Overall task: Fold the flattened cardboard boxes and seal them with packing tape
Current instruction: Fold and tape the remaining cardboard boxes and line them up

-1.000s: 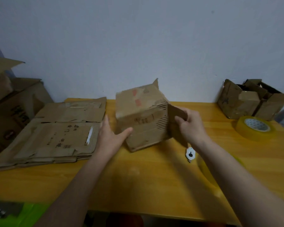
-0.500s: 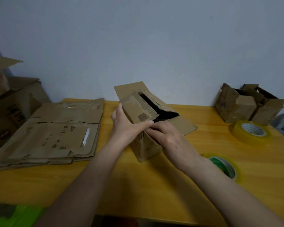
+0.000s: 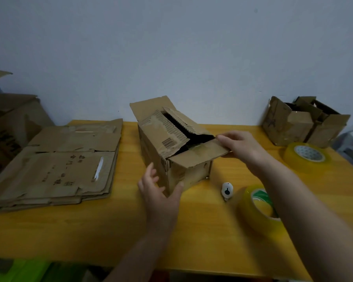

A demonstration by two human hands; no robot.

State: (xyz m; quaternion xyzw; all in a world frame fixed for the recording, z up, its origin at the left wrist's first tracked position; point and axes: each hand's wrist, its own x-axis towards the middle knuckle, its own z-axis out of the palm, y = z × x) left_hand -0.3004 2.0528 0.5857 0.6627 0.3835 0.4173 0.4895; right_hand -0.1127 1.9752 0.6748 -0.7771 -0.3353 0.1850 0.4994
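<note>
A worn brown cardboard box [image 3: 192,170] stands upright in the middle of the yellow table [image 3: 90,231], its top flaps partly folded in over a dark gap. My left hand [image 3: 159,194] cups the box's near bottom corner, thumb on one face and fingers on the other. My right hand [image 3: 238,147] pinches the edge of the right-hand top flap. A yellow roll of packing tape [image 3: 259,210] lies at my right forearm, and a second roll [image 3: 306,157] sits further right.
A stack of flattened cardboard boxes [image 3: 59,161] lies on the table's left. Assembled boxes [image 3: 302,123] stand at the back right by the wall. A small white cutter [image 3: 227,191] lies by the near tape roll. Larger cartons [image 3: 10,127] stand off the table's left.
The box went from tipped on its side to upright with its top up. My left hand dropped from the top flap to the near corner; my right hand moved to the right flap.
</note>
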